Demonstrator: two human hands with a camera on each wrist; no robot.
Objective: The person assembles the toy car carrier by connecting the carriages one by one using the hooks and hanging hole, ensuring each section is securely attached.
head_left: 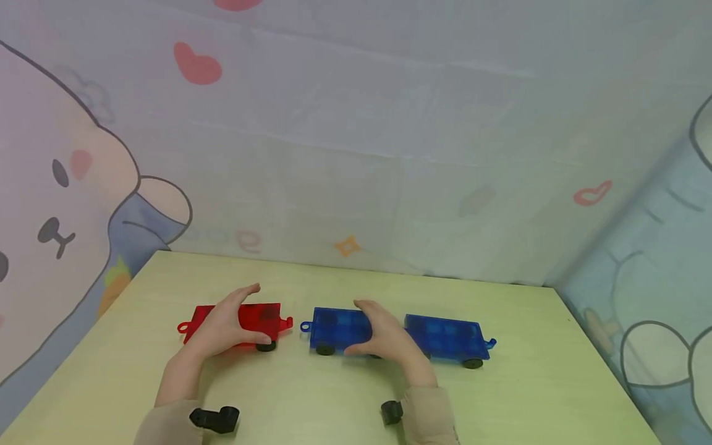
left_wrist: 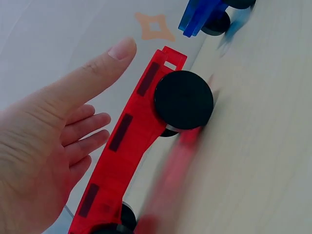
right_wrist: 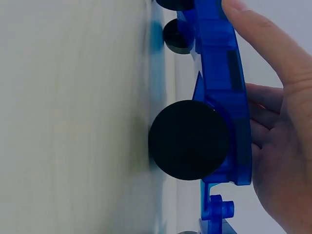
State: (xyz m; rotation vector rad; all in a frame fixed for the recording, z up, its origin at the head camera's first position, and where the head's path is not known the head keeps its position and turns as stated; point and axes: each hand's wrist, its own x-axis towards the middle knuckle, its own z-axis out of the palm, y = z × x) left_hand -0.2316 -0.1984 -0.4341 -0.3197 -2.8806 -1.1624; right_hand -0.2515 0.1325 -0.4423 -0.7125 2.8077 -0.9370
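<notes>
A see-through red toy train car with black wheels stands on the table at the left. My left hand is spread over it; in the left wrist view the thumb is apart from its side. Right of it stands a see-through blue toy train car, its ring end facing the red car's hook across a small gap. My right hand holds this blue car, thumb on the near side and fingers behind. A second blue toy train car stands directly behind, its coupling partly hidden by the hand.
The pale yellow table has its back edge against a printed cloth with hearts and cartoon animals. Black camera mounts sit at both wrists.
</notes>
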